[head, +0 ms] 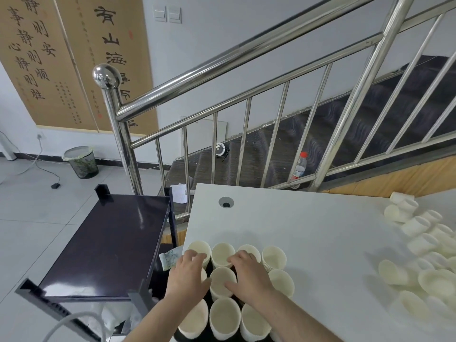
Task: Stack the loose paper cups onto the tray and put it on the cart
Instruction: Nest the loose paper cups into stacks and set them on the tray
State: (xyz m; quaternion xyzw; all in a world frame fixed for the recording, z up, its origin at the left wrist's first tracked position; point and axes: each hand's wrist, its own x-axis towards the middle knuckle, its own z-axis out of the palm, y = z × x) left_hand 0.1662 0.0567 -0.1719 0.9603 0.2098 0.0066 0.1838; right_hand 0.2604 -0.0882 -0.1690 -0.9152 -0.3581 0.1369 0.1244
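Several upright stacks of cream paper cups [224,317] stand packed together on a dark tray [208,265] at the near left corner of the white table [320,230]. My left hand [188,275] rests on the rims of the left cups, fingers reaching the far-left one. On the middle and back cups lies my right hand [248,275]. Both thumbs touch the centre cup [220,280]. A heap of loose cups [431,255] lies on its side at the table's right edge. The black cart [111,243] stands just left of the table.
A steel stair railing [123,149] rises behind the table and cart. A water bottle [299,169] stands on the stairs. A mesh bin [81,162] and a cable lie on the floor at left. The table has a cable hole [225,203]. A green-printed packet [170,259] sits between cart and table.
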